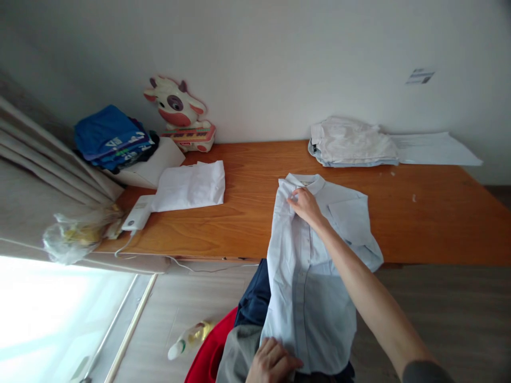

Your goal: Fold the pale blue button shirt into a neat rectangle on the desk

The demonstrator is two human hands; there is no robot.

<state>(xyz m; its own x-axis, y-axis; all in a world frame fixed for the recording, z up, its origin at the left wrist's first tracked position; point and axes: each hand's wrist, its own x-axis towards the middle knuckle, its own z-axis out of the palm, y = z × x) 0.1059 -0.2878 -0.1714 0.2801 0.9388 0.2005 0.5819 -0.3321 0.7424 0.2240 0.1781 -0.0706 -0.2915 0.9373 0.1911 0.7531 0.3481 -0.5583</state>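
Observation:
A light blue-white button-up shirt (pixel 307 298) lies with its collar on the wooden table, while its lower half hangs over the front edge toward me. Its left-side edge is folded inward, and one sleeve is folded across the right side. Just below the collar, my right hand (pixel 305 205) is closed, with thumb and fingers pinching the shirt's cloth. At the bottom of the view, my left hand (pixel 273 361) has its fingers curled on the shirt's hem; its thumb is partly hidden.
On the wooden table (pixel 247 223) lie a folded white garment (pixel 189 186), a white device (pixel 138 213) with a cable, and a white clothes stack (pixel 351 141). A cow toy keyboard (pixel 179 111) stands beside blue clothes (pixel 114 135). A bottle (pixel 191 338) lies on the floor.

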